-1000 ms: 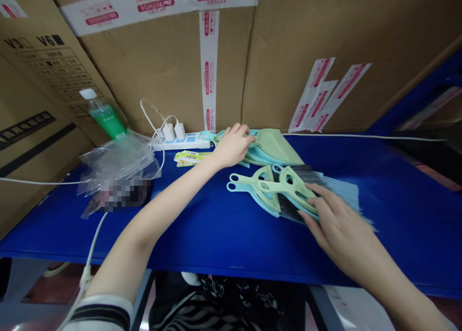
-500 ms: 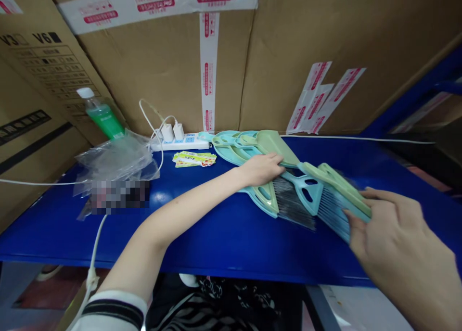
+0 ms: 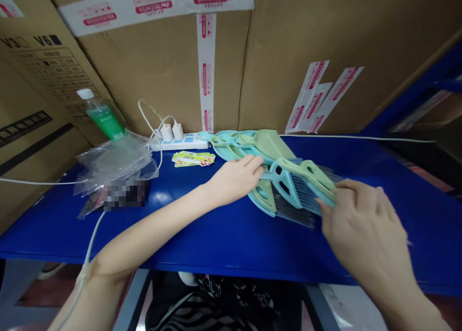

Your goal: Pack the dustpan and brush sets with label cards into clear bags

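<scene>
My right hand [image 3: 364,220] grips a bundle of small plastic hand brushes [image 3: 299,179] with mint-green and pale-blue handles and dark and blue bristles. The bundle is tilted just above the blue tabletop [image 3: 216,244]. My left hand [image 3: 234,179] lies flat with its fingers apart, its fingertips by a pale-blue brush handle. Under the bundle lies a mint-green brush [image 3: 263,198] with dark bristles. Behind my left fingertips, several nested green and blue plastic dustpans [image 3: 260,146] lie in a stack.
Behind my left hand lie several printed paper labels [image 3: 193,159]. Further left stand a white power strip [image 3: 180,142] with chargers, a green-filled bottle [image 3: 101,119] and a crumpled clear plastic bag [image 3: 115,162]. Taped cardboard cartons [image 3: 144,71] form the back wall.
My right hand has moved left, carrying the brushes toward the middle of the table. My left hand has slid back and left, away from the dustpan stack.
</scene>
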### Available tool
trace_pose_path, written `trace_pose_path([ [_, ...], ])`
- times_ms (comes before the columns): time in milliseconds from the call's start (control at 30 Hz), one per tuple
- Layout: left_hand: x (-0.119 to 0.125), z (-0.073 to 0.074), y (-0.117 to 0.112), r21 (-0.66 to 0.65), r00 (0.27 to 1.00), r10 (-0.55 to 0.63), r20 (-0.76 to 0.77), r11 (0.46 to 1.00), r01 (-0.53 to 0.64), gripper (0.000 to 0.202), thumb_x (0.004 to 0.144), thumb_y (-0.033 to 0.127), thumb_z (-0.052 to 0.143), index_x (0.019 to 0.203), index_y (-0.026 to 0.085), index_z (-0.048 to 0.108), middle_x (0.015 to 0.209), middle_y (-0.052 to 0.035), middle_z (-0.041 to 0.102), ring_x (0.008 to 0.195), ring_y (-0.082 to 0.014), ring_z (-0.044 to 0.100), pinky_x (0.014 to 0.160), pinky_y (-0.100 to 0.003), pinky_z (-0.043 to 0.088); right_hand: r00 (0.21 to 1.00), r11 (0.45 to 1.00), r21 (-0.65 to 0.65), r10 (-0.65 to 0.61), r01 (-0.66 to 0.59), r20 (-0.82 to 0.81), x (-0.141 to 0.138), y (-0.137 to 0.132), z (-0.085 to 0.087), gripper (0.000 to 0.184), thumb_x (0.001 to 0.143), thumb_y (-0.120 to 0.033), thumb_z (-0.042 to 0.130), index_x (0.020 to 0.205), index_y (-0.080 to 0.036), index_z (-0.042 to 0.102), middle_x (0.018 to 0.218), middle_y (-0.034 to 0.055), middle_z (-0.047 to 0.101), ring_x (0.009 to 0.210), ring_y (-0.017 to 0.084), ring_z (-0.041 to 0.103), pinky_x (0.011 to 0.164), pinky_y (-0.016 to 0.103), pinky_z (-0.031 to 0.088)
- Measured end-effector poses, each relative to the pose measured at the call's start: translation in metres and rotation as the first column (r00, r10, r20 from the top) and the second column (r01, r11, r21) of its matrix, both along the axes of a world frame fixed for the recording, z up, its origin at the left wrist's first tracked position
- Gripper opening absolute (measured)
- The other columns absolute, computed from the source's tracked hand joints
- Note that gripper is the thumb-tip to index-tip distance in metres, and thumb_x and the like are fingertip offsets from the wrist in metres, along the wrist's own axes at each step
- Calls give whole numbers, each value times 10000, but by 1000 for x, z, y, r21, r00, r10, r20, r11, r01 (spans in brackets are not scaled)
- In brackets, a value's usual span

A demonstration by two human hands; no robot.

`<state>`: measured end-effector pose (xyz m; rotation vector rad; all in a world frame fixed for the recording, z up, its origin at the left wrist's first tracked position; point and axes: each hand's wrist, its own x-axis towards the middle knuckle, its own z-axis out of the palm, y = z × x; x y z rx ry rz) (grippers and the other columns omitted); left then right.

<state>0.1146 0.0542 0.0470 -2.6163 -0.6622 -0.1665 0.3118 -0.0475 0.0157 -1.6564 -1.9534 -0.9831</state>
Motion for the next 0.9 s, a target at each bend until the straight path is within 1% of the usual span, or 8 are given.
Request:
trace_pose_path([
  [100, -20, -8, -5, -43, 999, -16, 41, 999, 18, 195, 929, 115, 387, 897, 98, 579, 936, -101, 565, 897, -208, 541, 686, -284, 473, 995, 997, -34, 74, -71, 68, -16, 7, -7, 306, 935, -245, 329, 818, -101, 573, 874, 198, 589, 785, 298, 584, 808, 494, 470],
  [233, -38, -21, -2, -139, 988, 14, 156, 990, 8, 171, 942, 208, 428, 917, 130, 578, 1024, -104, 552, 951, -227, 538, 799, -345, 492, 984, 981, -99, 171, -165, 51, -30, 16, -19, 256, 921, -231, 382, 808, -123, 584, 876, 179, 601, 821, 292, 594, 799, 458, 481],
  [400, -46, -35, 3, -351, 976, 84, 203, 936, -7, 166, 932, 246, 462, 1057, 153, 520, 1113, -110, 521, 902, -205, 571, 806, -360, 514, 958, 945, -162, 280, -285, -56, -24, 25, -31, 271, 942, -293, 356, 869, -143, 569, 1059, 206, 595, 1007, 321, 572, 783, 440, 498],
  [500, -46, -42, 4, -393, 978, 68, 198, 919, 15, 203, 900, 226, 515, 1087, 155, 482, 1104, -110, 529, 928, -225, 561, 810, -376, 516, 937, 925, -164, 322, -342, -135, -18, 26, -35, 313, 953, -379, 336, 912, -160, 556, 1127, 198, 579, 1084, 328, 550, 807, 457, 498],
  [567, -45, -46, 4, -381, 977, 59, 207, 924, 25, 199, 884, 121, 475, 1079, 163, 478, 1115, -106, 530, 954, -221, 550, 831, -368, 507, 931, 921, -162, 332, -355, -154, -15, 25, -36, 359, 947, -450, 334, 935, -161, 548, 1134, 200, 576, 1095, 338, 551, 809, 471, 505],
  [633, -42, -49, 5, -371, 977, 40, 211, 928, 42, 287, 849, 16, 412, 1081, 170, 480, 1124, -98, 532, 959, -204, 550, 845, -347, 500, 932, 922, -158, 333, -353, -141, -11, 22, -34, 379, 940, -481, 338, 942, -158, 537, 1116, 205, 582, 1078, 348, 566, 796, 481, 516],
  [767, -31, -51, 5, -362, 982, -23, 187, 928, 91, 426, 774, -63, 390, 1119, 168, 488, 1145, -95, 540, 967, -191, 562, 860, -329, 492, 936, 924, -163, 327, -345, -128, 0, 13, -29, 273, 931, -415, 394, 890, -174, 516, 1079, 197, 604, 1023, 333, 607, 741, 458, 545],
  [900, -13, -52, 7, -373, 982, -68, 177, 919, 131, 444, 772, -56, 416, 1150, 159, 503, 1156, -103, 551, 1010, -196, 567, 875, -322, 486, 930, 924, -185, 293, -335, -224, 14, 6, -25, 211, 907, -395, 421, 888, -207, 515, 1083, 174, 608, 967, 333, 629, 738, 484, 548],
])
